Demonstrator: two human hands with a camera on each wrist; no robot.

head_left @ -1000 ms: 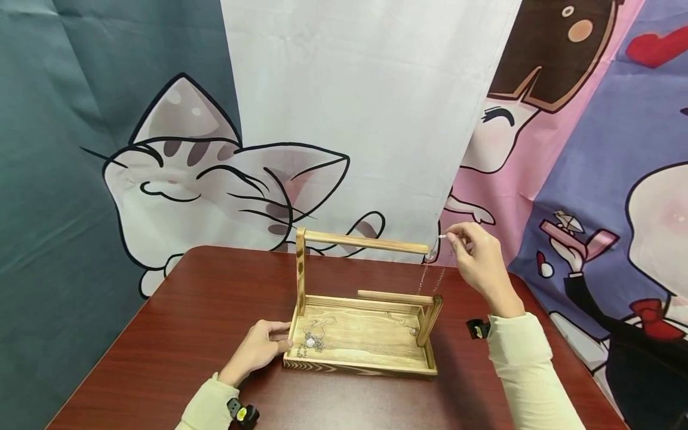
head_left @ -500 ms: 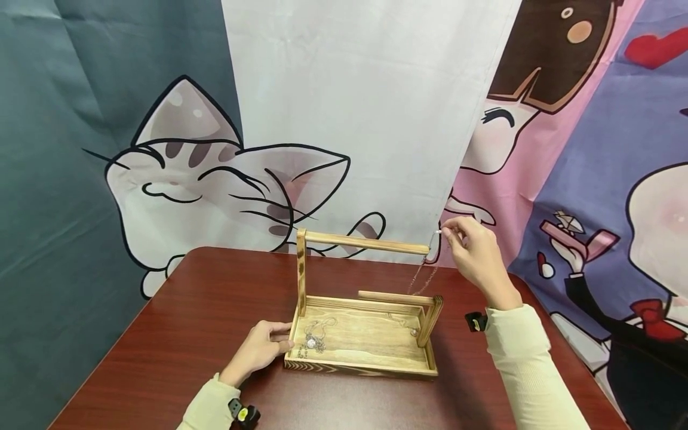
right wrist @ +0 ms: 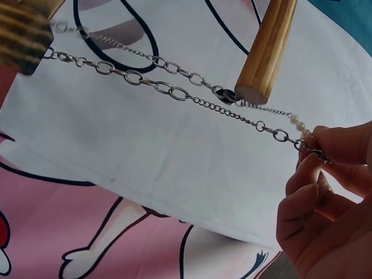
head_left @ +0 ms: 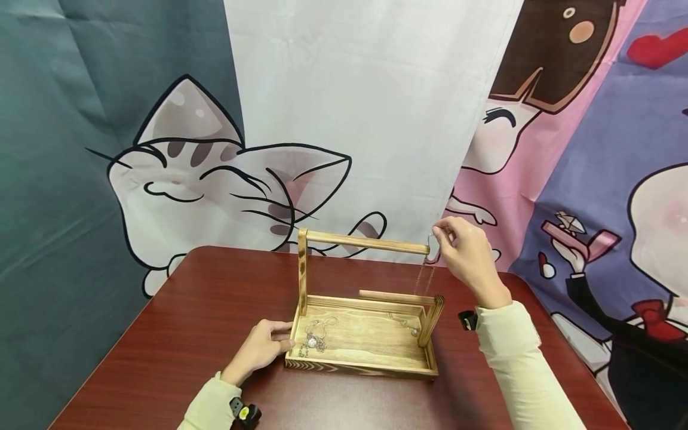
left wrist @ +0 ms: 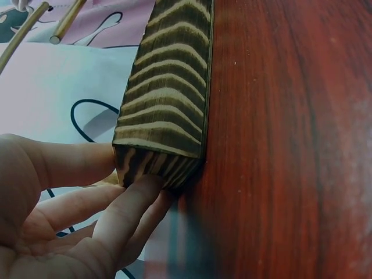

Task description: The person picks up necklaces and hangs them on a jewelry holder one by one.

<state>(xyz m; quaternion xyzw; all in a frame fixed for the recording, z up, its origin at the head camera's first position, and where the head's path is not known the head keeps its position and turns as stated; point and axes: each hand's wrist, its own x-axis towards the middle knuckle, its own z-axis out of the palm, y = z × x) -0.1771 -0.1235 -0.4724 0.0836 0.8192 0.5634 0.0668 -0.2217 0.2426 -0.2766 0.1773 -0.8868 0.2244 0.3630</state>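
My right hand (head_left: pixel 466 252) pinches the end of a silver chain necklace (right wrist: pixel 216 107), beside the free end of the upper rod (head_left: pixel 371 241) of a wooden jewelry stand (head_left: pixel 360 368). Pearl beads (right wrist: pixel 296 122) on the chain sit right at the fingertips. In the right wrist view two strands run from the fingers past the rod's end; in the head view they hang down behind the lower rod (head_left: pixel 395 297). My left hand (head_left: pixel 259 350) holds the left end of the stand's tray, thumb at the rim and fingers against the striped end wall (left wrist: pixel 136 160).
Inside the tray, a tangle of chains with a round pendant (head_left: pixel 312 342) lies at the left and a thin chain with a pendant (head_left: pixel 414 331) at the right. The stand rests on a reddish-brown table (head_left: pixel 215 292). A printed cartoon curtain (head_left: pixel 344 107) hangs close behind.
My right hand has moved left, bringing the necklace end closer to the upper rod's tip. The hanging strands have swung. My left hand stays on the tray.
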